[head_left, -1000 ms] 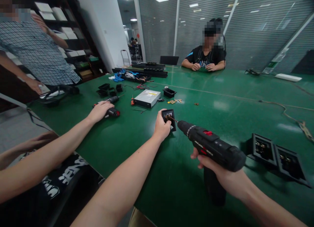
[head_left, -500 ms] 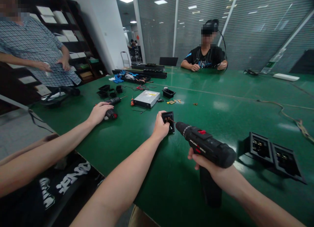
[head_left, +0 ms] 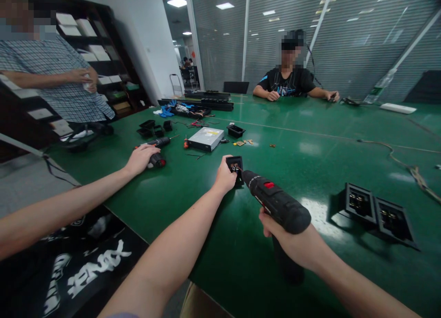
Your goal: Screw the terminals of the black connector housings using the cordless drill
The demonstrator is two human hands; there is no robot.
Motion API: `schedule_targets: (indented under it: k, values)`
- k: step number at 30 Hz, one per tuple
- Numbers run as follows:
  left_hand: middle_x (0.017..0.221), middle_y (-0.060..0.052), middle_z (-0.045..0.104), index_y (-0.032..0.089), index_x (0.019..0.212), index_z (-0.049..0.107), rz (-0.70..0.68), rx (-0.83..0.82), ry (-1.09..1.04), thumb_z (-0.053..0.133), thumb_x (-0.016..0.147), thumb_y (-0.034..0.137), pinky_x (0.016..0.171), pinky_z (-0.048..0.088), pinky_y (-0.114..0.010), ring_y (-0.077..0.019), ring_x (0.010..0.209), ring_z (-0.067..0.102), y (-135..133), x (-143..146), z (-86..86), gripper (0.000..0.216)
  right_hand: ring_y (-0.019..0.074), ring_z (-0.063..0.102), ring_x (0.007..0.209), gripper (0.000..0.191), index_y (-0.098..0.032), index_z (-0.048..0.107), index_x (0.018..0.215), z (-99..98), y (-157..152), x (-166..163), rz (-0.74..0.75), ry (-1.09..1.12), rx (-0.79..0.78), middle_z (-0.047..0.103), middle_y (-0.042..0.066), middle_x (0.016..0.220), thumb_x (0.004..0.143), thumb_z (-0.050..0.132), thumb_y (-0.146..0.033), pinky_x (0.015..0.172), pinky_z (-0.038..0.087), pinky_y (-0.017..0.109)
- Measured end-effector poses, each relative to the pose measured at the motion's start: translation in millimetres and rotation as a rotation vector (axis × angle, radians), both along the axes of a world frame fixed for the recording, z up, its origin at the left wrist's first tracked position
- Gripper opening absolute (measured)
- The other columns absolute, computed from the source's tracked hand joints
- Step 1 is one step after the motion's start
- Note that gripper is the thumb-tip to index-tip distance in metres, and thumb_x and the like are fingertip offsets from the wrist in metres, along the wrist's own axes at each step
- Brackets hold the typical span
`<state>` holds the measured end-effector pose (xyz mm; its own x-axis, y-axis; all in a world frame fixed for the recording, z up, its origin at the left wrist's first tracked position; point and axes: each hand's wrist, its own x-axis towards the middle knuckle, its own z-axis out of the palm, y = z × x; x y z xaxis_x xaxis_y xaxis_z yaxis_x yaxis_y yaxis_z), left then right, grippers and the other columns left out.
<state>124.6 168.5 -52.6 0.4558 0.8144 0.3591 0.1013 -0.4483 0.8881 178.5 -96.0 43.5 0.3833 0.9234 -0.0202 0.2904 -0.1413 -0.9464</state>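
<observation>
My left hand (head_left: 224,176) grips a small black square terminal plate (head_left: 235,166), held upright on the green table (head_left: 241,244). My right hand (head_left: 291,244) is wrapped round the grip of a black cordless drill (head_left: 275,203) with a red switch. The drill's bit touches the brass terminals on the plate's face.
A co-worker's hand (head_left: 139,158) at the left rests on a second drill (head_left: 155,160). Two joined black terminal plates (head_left: 377,213) lie at the right. A silver optical drive (head_left: 206,138), small black parts (head_left: 151,127) and a cable (head_left: 396,155) lie farther back. A seated person (head_left: 292,79) is across the table.
The drill has moved forward and left, so its bit is now against the plate. The seated person has stretched an arm out to the right.
</observation>
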Motion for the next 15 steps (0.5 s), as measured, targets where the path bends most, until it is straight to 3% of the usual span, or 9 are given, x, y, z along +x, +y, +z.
schedule_targets:
  k: [8,15]
  values:
    - [0.095,-0.001,0.065,0.027,0.12,0.052,0.028,-0.011,0.02,0.057,0.064,-0.002,0.081,0.05,-0.031,-0.0166,0.086,0.062,1.5,0.9,-1.9,0.064,0.021,0.064,0.064,0.021,-0.02,0.063,0.103,-3.6,0.3,-6.6,-0.058,-0.144,0.044,0.067,0.003,0.073,0.088,0.065,-0.036,0.061,0.05,0.033]
    - [0.095,0.0,0.065,0.025,0.121,0.052,0.026,-0.021,0.037,0.056,0.064,-0.002,0.082,0.049,-0.03,-0.0155,0.085,0.06,-0.2,0.6,1.2,0.063,0.0175,0.058,0.058,0.019,-0.023,0.058,0.098,-1.0,0.1,-14.6,-0.067,-0.175,0.056,0.065,-0.001,0.072,0.081,0.067,-0.022,0.055,0.045,0.029]
